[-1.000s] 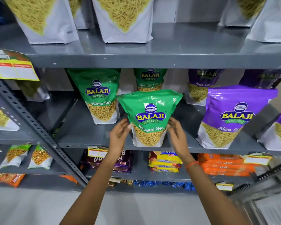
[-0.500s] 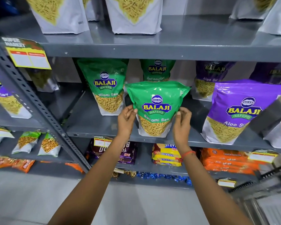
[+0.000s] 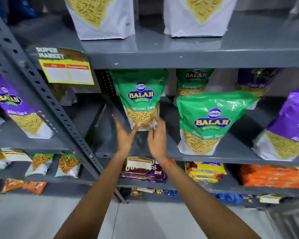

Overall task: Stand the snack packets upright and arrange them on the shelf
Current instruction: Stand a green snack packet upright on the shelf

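Observation:
A green Balaji Ratlami Sev packet (image 3: 141,97) stands upright deep on the grey middle shelf (image 3: 214,157). My left hand (image 3: 123,135) and my right hand (image 3: 156,137) reach toward its lower end, fingers spread, fingertips at its bottom corners; neither hand grips it. A second green packet (image 3: 209,121) stands upright near the shelf's front, to the right of my hands, free. A third green packet (image 3: 192,81) stands behind that one. A purple Aloo Sev packet (image 3: 286,128) stands at the right.
A slanted perforated steel upright (image 3: 47,100) divides this bay from the left one, where another purple packet (image 3: 19,107) leans. A supermarket price tag (image 3: 64,68) hangs from the upper shelf. White packets stand on the top shelf (image 3: 197,54). Biscuit packs fill the shelf below.
Both hands let go of the front green packet, which stays upright, and moved left to the rear green packet. The view swung left.

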The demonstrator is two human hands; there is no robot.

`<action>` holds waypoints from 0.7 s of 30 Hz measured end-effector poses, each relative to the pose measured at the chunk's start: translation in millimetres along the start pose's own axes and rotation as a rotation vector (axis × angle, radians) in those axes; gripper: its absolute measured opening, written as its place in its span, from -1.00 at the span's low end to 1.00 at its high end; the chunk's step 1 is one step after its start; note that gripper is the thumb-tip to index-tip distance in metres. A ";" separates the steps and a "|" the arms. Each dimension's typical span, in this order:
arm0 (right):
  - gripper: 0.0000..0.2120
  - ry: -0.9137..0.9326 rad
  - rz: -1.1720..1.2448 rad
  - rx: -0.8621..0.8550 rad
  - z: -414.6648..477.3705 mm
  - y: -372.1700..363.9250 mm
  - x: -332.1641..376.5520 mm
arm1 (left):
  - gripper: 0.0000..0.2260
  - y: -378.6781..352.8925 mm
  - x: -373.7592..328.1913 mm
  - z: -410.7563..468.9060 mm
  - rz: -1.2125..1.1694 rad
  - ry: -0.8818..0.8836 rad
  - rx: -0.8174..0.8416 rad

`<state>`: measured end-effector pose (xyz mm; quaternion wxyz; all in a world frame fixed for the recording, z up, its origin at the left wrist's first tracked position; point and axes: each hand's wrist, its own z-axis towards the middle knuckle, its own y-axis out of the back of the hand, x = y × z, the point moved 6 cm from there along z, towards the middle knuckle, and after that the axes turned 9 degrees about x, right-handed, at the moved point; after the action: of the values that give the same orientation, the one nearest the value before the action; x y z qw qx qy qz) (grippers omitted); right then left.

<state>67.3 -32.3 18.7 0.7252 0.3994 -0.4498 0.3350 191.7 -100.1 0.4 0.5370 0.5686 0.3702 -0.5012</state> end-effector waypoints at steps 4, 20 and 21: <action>-0.36 -0.350 -0.066 0.118 49.9 -3.0 -54.4 | -0.23 2.2 29.6 47.4 -0.038 0.116 0.294; -0.50 -0.253 -0.043 0.380 -32.5 3.0 -53.4 | -0.48 36.9 69.2 -42.1 0.070 0.102 0.405; -0.50 -0.253 -0.035 0.375 -32.6 2.9 -53.8 | -0.50 36.3 69.2 -41.4 0.063 0.101 0.403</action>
<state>57.5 -9.1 -39.1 0.5816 0.5740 -0.4601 0.3473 249.1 -73.0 -61.2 0.4086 0.7003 0.2709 -0.5188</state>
